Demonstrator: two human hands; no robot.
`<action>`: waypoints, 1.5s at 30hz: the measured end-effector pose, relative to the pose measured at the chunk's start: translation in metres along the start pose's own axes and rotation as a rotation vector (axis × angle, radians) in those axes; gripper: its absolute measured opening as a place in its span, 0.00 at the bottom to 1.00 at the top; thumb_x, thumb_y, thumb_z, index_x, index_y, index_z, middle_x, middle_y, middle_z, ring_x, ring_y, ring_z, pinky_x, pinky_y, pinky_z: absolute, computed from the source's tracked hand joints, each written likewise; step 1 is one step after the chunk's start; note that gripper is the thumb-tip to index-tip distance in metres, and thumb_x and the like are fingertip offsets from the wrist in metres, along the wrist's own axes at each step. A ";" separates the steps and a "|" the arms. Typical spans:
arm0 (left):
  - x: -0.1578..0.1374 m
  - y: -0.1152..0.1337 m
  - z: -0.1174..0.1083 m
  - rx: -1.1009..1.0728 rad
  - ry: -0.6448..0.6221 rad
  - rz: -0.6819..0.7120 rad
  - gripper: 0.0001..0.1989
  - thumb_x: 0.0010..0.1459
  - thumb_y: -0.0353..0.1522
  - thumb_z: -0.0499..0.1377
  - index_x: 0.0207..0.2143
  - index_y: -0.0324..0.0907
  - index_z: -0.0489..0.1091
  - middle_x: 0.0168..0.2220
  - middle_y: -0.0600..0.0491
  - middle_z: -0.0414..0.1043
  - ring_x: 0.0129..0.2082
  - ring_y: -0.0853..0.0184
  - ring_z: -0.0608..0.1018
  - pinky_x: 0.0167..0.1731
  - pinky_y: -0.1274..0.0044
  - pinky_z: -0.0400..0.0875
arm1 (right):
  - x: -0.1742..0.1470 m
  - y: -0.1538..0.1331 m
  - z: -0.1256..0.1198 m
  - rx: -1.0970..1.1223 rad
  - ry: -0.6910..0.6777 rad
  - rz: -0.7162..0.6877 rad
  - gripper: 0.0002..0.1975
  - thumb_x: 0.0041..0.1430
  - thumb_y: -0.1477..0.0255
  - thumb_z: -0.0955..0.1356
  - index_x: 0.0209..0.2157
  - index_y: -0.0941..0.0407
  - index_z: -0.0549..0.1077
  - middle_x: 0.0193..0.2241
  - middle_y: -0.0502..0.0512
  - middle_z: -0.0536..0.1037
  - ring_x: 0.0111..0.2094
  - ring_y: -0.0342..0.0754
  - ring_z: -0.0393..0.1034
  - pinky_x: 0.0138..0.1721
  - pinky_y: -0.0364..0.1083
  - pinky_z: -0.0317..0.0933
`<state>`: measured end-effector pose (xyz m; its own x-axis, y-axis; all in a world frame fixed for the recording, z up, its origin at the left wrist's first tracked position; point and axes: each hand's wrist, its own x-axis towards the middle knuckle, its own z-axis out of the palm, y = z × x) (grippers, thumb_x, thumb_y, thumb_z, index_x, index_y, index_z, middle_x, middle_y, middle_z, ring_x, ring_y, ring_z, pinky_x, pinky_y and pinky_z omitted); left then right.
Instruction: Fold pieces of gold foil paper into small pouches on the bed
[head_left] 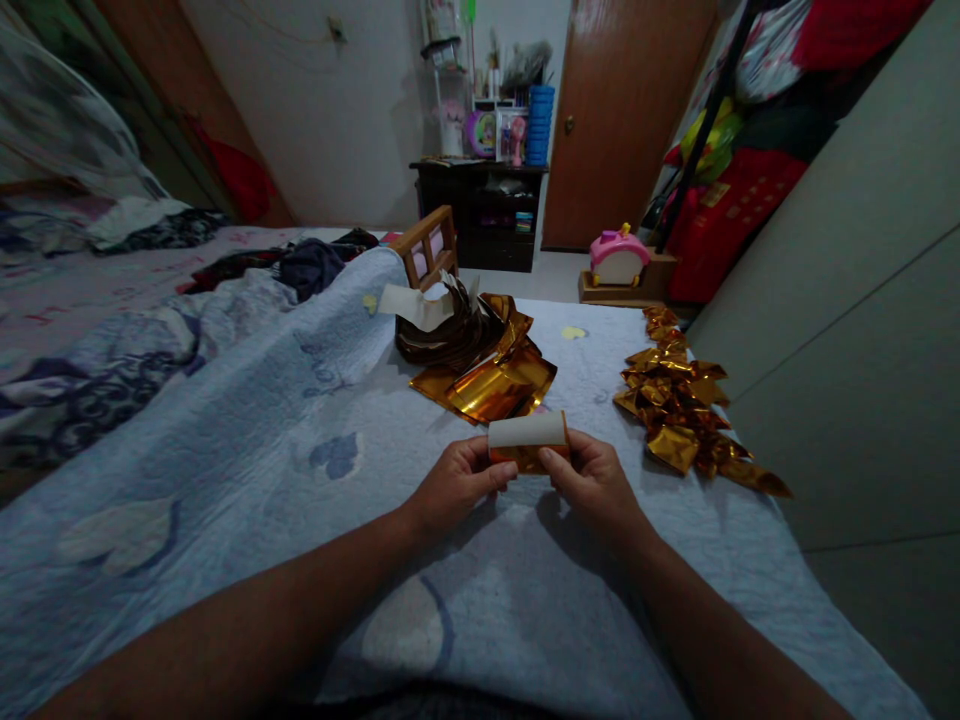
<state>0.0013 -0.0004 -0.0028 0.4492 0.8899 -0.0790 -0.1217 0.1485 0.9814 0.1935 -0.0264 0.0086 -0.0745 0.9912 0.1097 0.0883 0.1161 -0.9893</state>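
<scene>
Together, the left hand (pixel 457 482) and the right hand (pixel 600 478) hold a gold foil sheet (pixel 529 432) just below the centre of the frame. The sheet is bent over, so a pale strip shows along the top and shiny gold beneath. Each grip is closed on it: the left pinches the left end, and the right has its thumb against the gold front near the right end, with its fingers mostly hidden behind.

Both forearms reach in from the bottom corners, above a pale blue quilt (pixel 300 540) patterned with hearts. Just beyond the hands, at the middle of the frame, loose gold sheets (pixel 499 390) lie against a thick stack of paper (pixel 442 340) with dark edges and a pale sheet sticking out at its left. At centre right, a heap of folded gold pieces (pixel 675 390) runs along the edge of the quilt, well apart from the hands. Toward the upper right, a pink toy (pixel 619 262) stands in front of a brown door (pixel 626 120).
</scene>
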 end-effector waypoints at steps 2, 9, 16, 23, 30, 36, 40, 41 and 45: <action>0.000 0.001 0.001 -0.020 0.014 0.013 0.17 0.51 0.38 0.71 0.41 0.39 0.78 0.26 0.55 0.72 0.24 0.72 0.69 0.25 0.80 0.65 | 0.000 0.002 0.000 -0.015 -0.004 -0.007 0.14 0.60 0.64 0.69 0.43 0.58 0.79 0.33 0.54 0.79 0.32 0.49 0.71 0.35 0.47 0.66; 0.001 0.003 0.000 -0.050 0.023 -0.027 0.13 0.51 0.39 0.71 0.34 0.37 0.81 0.27 0.51 0.75 0.26 0.70 0.72 0.28 0.78 0.66 | -0.003 0.004 0.001 -0.082 0.015 -0.048 0.10 0.60 0.66 0.69 0.39 0.56 0.78 0.32 0.55 0.80 0.36 0.52 0.73 0.39 0.49 0.67; 0.004 -0.005 -0.002 -0.228 -0.001 -0.082 0.18 0.48 0.39 0.74 0.37 0.37 0.81 0.28 0.51 0.76 0.25 0.72 0.72 0.29 0.79 0.66 | -0.005 0.003 0.002 -0.052 0.025 -0.040 0.09 0.59 0.64 0.70 0.34 0.56 0.76 0.31 0.54 0.77 0.34 0.50 0.71 0.38 0.48 0.67; 0.006 -0.004 -0.001 -0.341 -0.039 -0.120 0.18 0.46 0.37 0.76 0.38 0.37 0.81 0.32 0.50 0.78 0.26 0.73 0.72 0.29 0.80 0.68 | -0.008 -0.003 0.004 -0.075 0.061 -0.078 0.09 0.59 0.65 0.69 0.29 0.55 0.71 0.26 0.51 0.72 0.29 0.46 0.66 0.33 0.46 0.63; 0.007 -0.004 -0.001 -0.339 -0.072 -0.116 0.18 0.46 0.37 0.75 0.38 0.37 0.81 0.32 0.50 0.77 0.26 0.72 0.72 0.29 0.80 0.68 | -0.009 -0.006 0.004 -0.121 0.077 -0.110 0.10 0.59 0.65 0.69 0.27 0.55 0.70 0.25 0.50 0.70 0.28 0.46 0.64 0.32 0.46 0.62; 0.006 -0.003 -0.001 -0.321 -0.066 -0.125 0.18 0.47 0.38 0.75 0.38 0.37 0.81 0.30 0.50 0.77 0.26 0.72 0.72 0.29 0.79 0.67 | -0.009 -0.007 0.003 -0.121 0.066 -0.104 0.09 0.60 0.65 0.68 0.28 0.55 0.71 0.27 0.52 0.73 0.30 0.47 0.66 0.33 0.47 0.64; 0.005 -0.004 -0.002 -0.310 -0.068 -0.134 0.18 0.47 0.38 0.75 0.39 0.38 0.81 0.32 0.50 0.77 0.26 0.72 0.73 0.30 0.79 0.68 | -0.009 -0.007 0.003 -0.102 0.064 -0.112 0.11 0.61 0.65 0.68 0.26 0.54 0.69 0.29 0.53 0.73 0.32 0.48 0.67 0.36 0.48 0.64; 0.005 -0.005 -0.003 -0.305 -0.068 -0.128 0.18 0.47 0.38 0.74 0.39 0.38 0.81 0.32 0.50 0.77 0.26 0.72 0.73 0.30 0.79 0.68 | -0.009 -0.006 0.003 -0.094 0.063 -0.113 0.11 0.61 0.65 0.68 0.26 0.54 0.69 0.29 0.53 0.73 0.32 0.48 0.66 0.36 0.47 0.64; 0.004 -0.004 -0.002 -0.255 -0.069 -0.042 0.20 0.48 0.37 0.74 0.42 0.39 0.80 0.30 0.53 0.77 0.25 0.72 0.72 0.27 0.80 0.67 | -0.008 -0.007 0.003 -0.057 0.068 -0.094 0.09 0.61 0.65 0.68 0.30 0.55 0.73 0.26 0.49 0.69 0.27 0.45 0.61 0.31 0.45 0.59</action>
<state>0.0016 0.0036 -0.0078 0.5167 0.8506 -0.0977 -0.3168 0.2959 0.9012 0.1900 -0.0356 0.0147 -0.0175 0.9776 0.2097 0.1403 0.2100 -0.9676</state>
